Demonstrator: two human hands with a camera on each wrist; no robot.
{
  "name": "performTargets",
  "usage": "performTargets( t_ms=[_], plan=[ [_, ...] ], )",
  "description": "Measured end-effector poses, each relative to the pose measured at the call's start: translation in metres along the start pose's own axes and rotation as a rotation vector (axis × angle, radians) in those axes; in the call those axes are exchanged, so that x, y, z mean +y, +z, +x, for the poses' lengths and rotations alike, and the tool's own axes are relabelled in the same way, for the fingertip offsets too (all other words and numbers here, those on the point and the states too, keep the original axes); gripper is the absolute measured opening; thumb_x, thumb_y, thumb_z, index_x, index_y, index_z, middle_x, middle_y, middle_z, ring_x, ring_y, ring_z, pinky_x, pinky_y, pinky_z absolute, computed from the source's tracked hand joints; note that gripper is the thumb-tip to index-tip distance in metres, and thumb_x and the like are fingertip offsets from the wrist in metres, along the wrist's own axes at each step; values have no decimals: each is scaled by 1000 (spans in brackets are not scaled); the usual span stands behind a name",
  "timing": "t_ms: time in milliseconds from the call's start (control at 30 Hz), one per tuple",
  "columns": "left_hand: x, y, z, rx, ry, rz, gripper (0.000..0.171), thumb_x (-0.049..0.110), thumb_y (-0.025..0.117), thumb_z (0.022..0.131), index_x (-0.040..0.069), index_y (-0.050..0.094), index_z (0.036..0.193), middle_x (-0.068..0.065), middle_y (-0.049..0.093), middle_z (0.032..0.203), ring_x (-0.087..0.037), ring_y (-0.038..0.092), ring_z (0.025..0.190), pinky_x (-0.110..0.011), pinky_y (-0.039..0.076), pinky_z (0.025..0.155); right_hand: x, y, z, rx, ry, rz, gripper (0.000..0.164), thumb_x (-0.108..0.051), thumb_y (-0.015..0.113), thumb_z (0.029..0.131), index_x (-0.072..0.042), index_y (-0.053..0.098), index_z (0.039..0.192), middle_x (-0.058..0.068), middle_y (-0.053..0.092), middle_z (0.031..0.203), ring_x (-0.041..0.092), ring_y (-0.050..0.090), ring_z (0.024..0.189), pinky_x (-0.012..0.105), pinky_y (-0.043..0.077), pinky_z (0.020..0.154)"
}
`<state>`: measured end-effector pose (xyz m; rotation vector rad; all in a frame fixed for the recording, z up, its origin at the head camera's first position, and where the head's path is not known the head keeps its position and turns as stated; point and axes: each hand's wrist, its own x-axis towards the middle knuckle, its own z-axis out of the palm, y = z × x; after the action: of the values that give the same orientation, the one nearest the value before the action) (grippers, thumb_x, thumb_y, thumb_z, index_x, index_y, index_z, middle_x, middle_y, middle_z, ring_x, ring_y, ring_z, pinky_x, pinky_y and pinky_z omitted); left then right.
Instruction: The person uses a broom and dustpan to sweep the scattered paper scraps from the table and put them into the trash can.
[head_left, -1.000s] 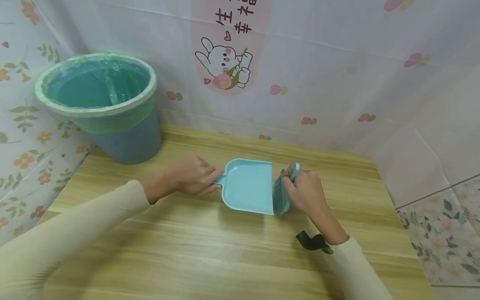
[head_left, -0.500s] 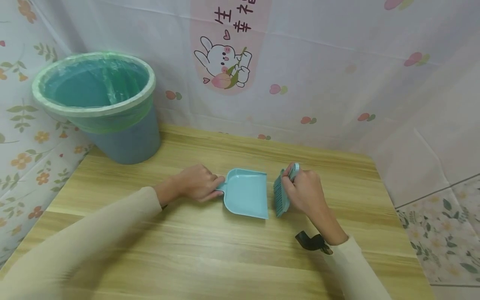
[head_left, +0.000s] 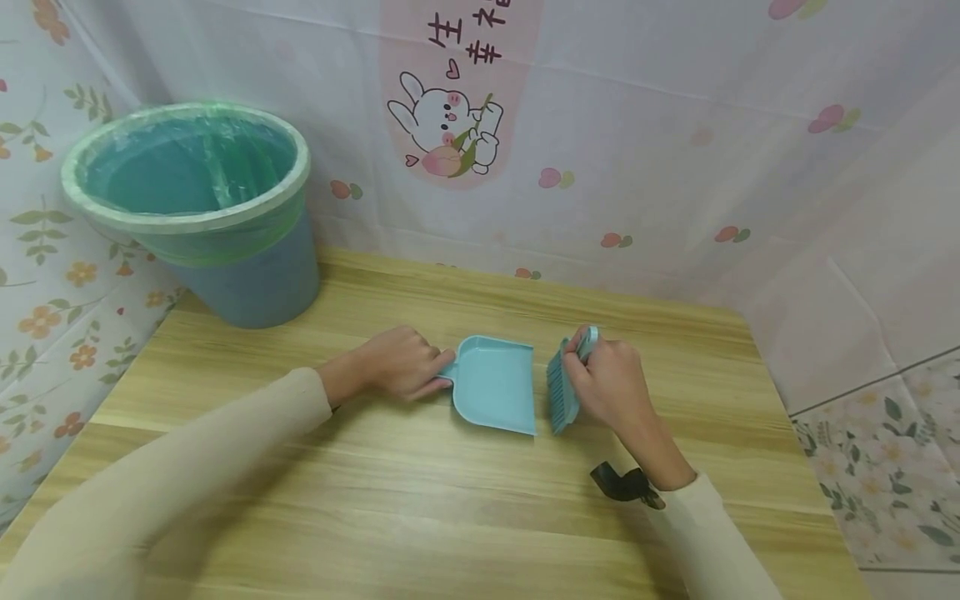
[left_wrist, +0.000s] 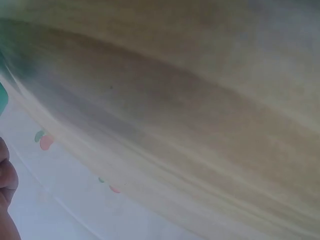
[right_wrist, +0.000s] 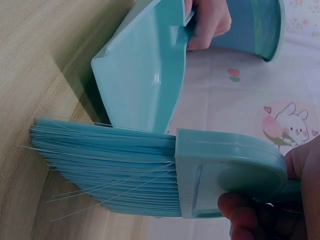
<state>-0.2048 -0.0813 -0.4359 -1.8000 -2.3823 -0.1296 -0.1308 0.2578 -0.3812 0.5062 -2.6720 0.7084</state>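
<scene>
A light blue dustpan (head_left: 495, 385) is held by its short handle in my left hand (head_left: 401, 364), its straight front edge facing right. My right hand (head_left: 613, 379) grips a matching blue hand brush (head_left: 564, 387) just right of that edge, bristles pointing left and down, a narrow gap between the two in the head view. In the right wrist view the brush's bristles (right_wrist: 110, 170) meet the wood surface, a few of them splayed, and the dustpan (right_wrist: 140, 75) stands behind with its front edge raised over its shadow. The left wrist view shows mostly blurred tabletop.
At the back left of the wooden table (head_left: 420, 500) stands a blue bin (head_left: 262, 283) lined with a green bag. A printed white curtain (head_left: 637, 150) hangs along the back edge. A black strap (head_left: 626, 483) sits at the right wrist.
My left hand first drew the dustpan left and slightly toward me, away from the brush, then barely shifted it. My right hand and the brush stay in place.
</scene>
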Motion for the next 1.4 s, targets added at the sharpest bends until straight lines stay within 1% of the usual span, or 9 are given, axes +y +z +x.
performTargets(
  t_ms=[100,233,433,567,767,1000,1167,1400],
  plan=[
    [0,0,1,-24,-10,2,30,33,62,109,6,55,98,8,35,67,-8,34,54,-26,25,51,-1,0,0,-4,5,0,23,-6,52,101,-8,57,78,-14,23,57,3,20,51,28,24,47],
    [-1,-1,4,-62,-29,-20,30,33,60,111,6,57,99,8,36,68,-8,35,55,-26,26,51,-1,-1,0,-9,11,3,22,-6,52,101,-8,59,80,-14,23,56,3,20,51,28,24,47],
    [-3,-5,7,-111,-45,-57,30,33,58,112,5,58,102,7,39,69,-8,38,56,-28,31,52,-1,-1,0,-8,6,0,20,-6,53,100,-6,63,83,-14,26,55,3,21,50,29,24,47],
    [-5,-6,9,-113,-34,-43,30,33,58,112,5,57,102,7,39,69,-8,38,56,-29,32,52,-2,0,1,-10,3,3,21,-6,53,100,-7,61,81,-13,26,55,4,21,50,28,24,47],
    [-7,-6,11,-113,-27,-20,31,35,59,112,5,57,103,7,38,68,-9,37,55,-28,29,52,-2,0,1,-4,-3,-2,23,-5,53,100,-8,56,77,-13,25,56,4,21,51,29,24,47],
    [-8,-4,12,-119,-47,-17,31,35,59,112,5,57,104,7,38,69,-9,37,56,-27,28,52,-2,1,2,-9,-5,-7,28,-5,53,100,-11,49,72,-12,23,57,4,19,51,28,22,48],
    [-8,-3,11,-119,-62,-22,32,36,60,112,5,57,104,6,40,69,-9,39,56,-28,30,52,-3,0,2,-14,-6,-10,26,-5,53,100,-10,52,74,-13,23,56,5,18,51,28,22,48],
    [-6,-4,12,-154,-89,-36,33,37,60,113,4,59,107,5,43,71,-10,41,57,-27,30,53,-2,1,2,-16,4,-21,28,-7,53,100,-10,51,72,-13,22,56,5,19,52,29,23,48]
  ],
)
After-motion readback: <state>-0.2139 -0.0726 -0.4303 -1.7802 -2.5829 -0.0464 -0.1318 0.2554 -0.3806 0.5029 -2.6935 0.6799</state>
